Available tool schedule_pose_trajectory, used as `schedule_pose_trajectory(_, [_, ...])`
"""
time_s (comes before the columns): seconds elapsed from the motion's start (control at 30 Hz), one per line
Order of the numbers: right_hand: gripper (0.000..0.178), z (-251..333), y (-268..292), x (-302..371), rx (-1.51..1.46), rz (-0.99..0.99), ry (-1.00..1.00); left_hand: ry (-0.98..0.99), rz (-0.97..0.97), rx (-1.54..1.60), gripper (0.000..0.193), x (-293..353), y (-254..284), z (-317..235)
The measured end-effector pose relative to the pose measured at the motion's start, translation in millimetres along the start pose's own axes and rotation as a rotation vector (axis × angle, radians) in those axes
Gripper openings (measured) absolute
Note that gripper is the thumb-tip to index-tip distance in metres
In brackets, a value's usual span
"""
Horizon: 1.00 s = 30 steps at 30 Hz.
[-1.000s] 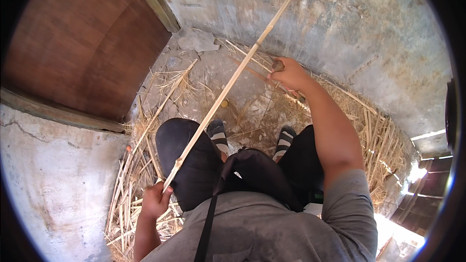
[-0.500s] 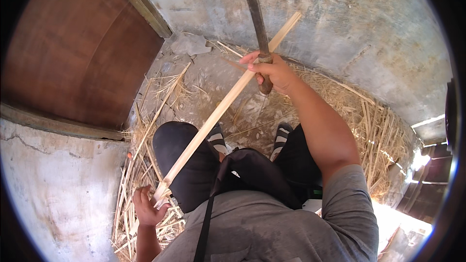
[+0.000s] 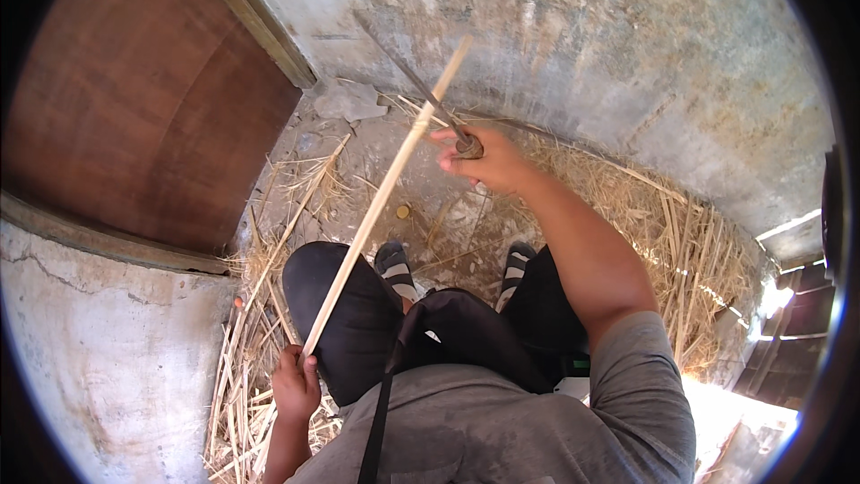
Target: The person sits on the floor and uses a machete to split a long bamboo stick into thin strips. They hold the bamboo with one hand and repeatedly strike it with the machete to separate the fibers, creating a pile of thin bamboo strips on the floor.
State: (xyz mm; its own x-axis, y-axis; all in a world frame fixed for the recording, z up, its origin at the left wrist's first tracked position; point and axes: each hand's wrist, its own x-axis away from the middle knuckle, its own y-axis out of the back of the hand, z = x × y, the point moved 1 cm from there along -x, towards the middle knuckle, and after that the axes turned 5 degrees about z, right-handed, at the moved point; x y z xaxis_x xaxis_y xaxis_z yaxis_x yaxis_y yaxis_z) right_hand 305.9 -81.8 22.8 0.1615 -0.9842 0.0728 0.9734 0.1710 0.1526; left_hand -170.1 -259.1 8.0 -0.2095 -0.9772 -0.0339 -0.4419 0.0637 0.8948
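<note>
Knife with long dark metal blade [image 3: 399, 62] now tilted left, right hand [image 3: 484, 159] extended, fingers partly curled around handle [image 3: 469, 149], left hand [image 3: 296, 383] now closed around pale bamboo strip [image 3: 382, 194]

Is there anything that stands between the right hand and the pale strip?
Nothing separate is visible between the right hand and the pale strip. Only the bladed tool in this hand crosses the strip in the view; whether they touch, I cannot tell.
</note>
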Motion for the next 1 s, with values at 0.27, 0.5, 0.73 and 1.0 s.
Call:
schedule_pose_trajectory(0.27, [0.032,15.3,-23.6,5.9,0.912,0.123,0.125,0.091,0.184,0.035,0.041,-9.0,16.3,-4.1])
schedule_pose_trajectory(0.5, [0.026,-10.5,-1.9,-13.4,0.699,0.016,-0.021,0.046,0.134,0.006,0.045,-14.1,6.3,9.2])
schedule_pose_trajectory(0.73, [0.042,9.0,-31.3,-3.2,1.057,0.282,0.145,0.034,0.135,-0.121,0.045,-17.0,19.9,10.2])
schedule_pose_trajectory(1.0, [0.035,-28.3,17.7,-13.2,0.734,-0.043,-0.091,0.110,0.177,-0.116,0.046,-18.8,21.6,8.1])
